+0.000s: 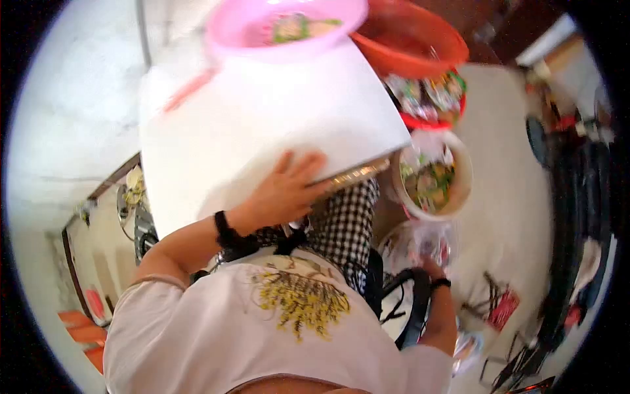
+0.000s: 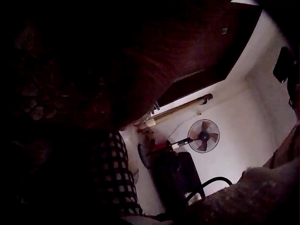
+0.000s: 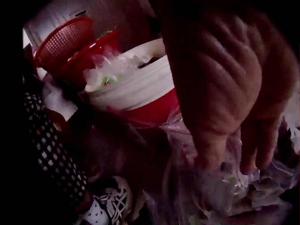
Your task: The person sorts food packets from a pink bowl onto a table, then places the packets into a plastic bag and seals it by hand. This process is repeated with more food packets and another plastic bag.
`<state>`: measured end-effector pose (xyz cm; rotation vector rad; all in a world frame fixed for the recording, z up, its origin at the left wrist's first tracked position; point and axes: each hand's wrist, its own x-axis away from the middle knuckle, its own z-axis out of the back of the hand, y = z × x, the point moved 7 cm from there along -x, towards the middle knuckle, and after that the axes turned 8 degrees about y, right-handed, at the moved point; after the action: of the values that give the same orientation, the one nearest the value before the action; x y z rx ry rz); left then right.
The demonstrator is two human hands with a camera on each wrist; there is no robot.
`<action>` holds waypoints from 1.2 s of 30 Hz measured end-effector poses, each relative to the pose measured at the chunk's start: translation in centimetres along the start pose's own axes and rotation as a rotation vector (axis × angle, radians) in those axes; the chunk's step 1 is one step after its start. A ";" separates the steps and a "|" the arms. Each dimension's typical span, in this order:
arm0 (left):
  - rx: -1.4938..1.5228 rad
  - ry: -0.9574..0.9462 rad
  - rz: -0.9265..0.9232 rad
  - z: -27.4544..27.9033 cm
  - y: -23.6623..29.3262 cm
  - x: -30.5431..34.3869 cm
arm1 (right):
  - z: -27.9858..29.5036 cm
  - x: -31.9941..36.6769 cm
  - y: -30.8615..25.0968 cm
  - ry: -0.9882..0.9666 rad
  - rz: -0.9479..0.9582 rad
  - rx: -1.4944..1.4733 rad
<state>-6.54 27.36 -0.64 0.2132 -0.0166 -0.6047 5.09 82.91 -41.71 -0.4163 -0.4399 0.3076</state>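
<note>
My left hand (image 1: 279, 194) rests on the near edge of the white table (image 1: 262, 118), its fingers loosely spread and nothing held in them. In the left wrist view the hand side is mostly dark. Low at my right side, my right hand (image 3: 225, 93) reaches down with thumb and fingers apart. Its fingertips are among crumpled clear plastic bags (image 3: 225, 187), which partly hide them. In the head view these clear bags (image 1: 420, 243) lie just beyond the right hand. Close by stands a white-rimmed bucket (image 1: 464, 187) with wrappers and green bits inside.
A pink basin (image 1: 226, 39) holding green pieces stands at the table's far side, near a blurred pinkish strip (image 1: 190, 90). To its right are an orange-red basin (image 1: 453, 56) and a red basket (image 1: 462, 105) with packets. A fan (image 2: 204, 136) stands farther off.
</note>
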 end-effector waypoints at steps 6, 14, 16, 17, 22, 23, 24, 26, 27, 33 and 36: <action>0.016 0.050 -0.061 1.0 0.1 0.0 | 16.0 -4.5 -7.1 -0.074 -0.266 -0.097; 0.301 0.327 0.106 4.1 -7.8 2.5 | 37.5 -11.4 -32.1 0.376 0.009 -0.226; 0.203 0.363 0.248 5.3 -12.4 4.6 | 40.7 -12.5 -40.2 0.407 0.073 -0.168; 0.112 0.374 0.333 5.3 -15.0 6.0 | 42.0 -13.2 -44.1 0.424 0.095 -0.090; -0.012 0.249 0.758 6.6 -23.7 12.9 | 45.0 -19.0 -57.6 0.444 0.433 -0.133; -0.028 0.256 0.821 6.9 -24.3 13.7 | 45.4 -20.5 -60.2 0.433 0.490 -0.149; -0.043 0.261 0.883 7.0 -24.6 14.3 | 45.7 -22.2 -62.0 0.441 0.500 -0.107; -0.079 0.345 0.900 6.7 -24.3 14.1 | 46.2 -26.4 -65.0 0.482 0.553 -0.043; -0.097 0.384 0.910 6.5 -24.1 13.9 | 46.2 -28.7 -66.2 0.517 0.597 -0.022; -0.137 0.435 0.979 6.9 -23.3 13.0 | 42.9 -43.1 -68.1 0.278 0.544 -0.058; -0.131 0.439 1.003 6.6 -23.6 12.8 | 43.2 -46.9 -70.4 0.188 0.527 0.238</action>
<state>-9.79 -0.06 0.41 0.1789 0.3234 0.4472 -41.69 17.95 9.37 -0.3183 -0.0993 0.8162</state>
